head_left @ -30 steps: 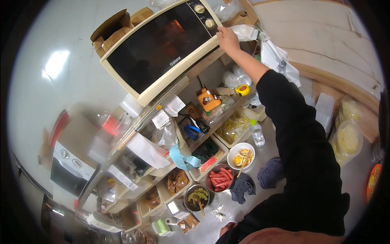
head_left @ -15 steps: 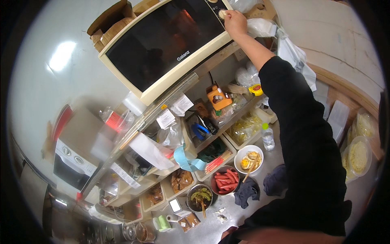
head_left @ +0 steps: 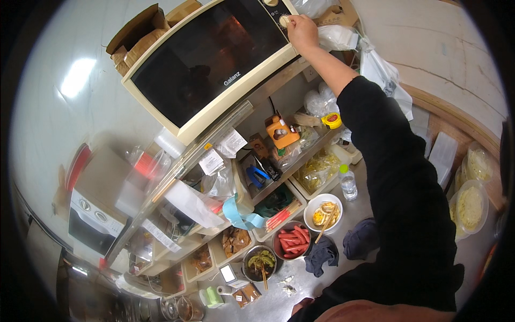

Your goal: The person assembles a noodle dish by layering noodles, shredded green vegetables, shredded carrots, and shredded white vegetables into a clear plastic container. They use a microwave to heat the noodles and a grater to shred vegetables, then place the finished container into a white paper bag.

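1. The microwave [head_left: 209, 67] is wide, with a cream frame and a dark glass door [head_left: 177, 88]; it stands on the upper shelf [head_left: 239, 114], slanting up to the right in view.
2. Its door is shut, and a dim reddish glow (inside or reflected, I cannot tell) shows toward the right.
3. The lower knob [head_left: 284, 21], round and cream, is partly covered on the dark panel [head_left: 277, 12].
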The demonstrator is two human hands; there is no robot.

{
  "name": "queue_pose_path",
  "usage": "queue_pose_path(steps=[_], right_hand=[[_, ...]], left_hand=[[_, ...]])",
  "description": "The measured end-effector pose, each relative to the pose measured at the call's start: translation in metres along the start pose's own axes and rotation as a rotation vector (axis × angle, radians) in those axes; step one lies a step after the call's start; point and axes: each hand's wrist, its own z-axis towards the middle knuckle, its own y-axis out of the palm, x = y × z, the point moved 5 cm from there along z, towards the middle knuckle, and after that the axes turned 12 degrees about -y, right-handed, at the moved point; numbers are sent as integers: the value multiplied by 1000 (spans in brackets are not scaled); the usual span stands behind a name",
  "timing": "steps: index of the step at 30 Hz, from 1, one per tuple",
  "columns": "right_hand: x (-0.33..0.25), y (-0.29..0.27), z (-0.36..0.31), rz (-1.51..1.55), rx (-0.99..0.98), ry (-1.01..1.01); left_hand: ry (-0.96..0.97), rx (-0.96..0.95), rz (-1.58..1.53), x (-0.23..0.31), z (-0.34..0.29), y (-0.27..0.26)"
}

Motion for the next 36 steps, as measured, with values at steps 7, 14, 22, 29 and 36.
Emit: queue_pose_path(steps=[7, 14, 22, 29, 36], right_hand=[[0, -1, -1, 13, -3, 5], [4, -1, -4, 49, -54, 18], [0, -7, -8, 44, -40, -24], [-2, -24, -32, 40, 71, 48], [-6, -32, -45, 48, -19, 130]], left_hand=[[64, 40, 80, 5, -5, -2], [3, -10, -21, 1, -2, 3], [-80, 5, -5, 11, -13, 2], [-15, -78, -71, 6, -5, 1], [21, -31, -69, 16, -18, -1]])
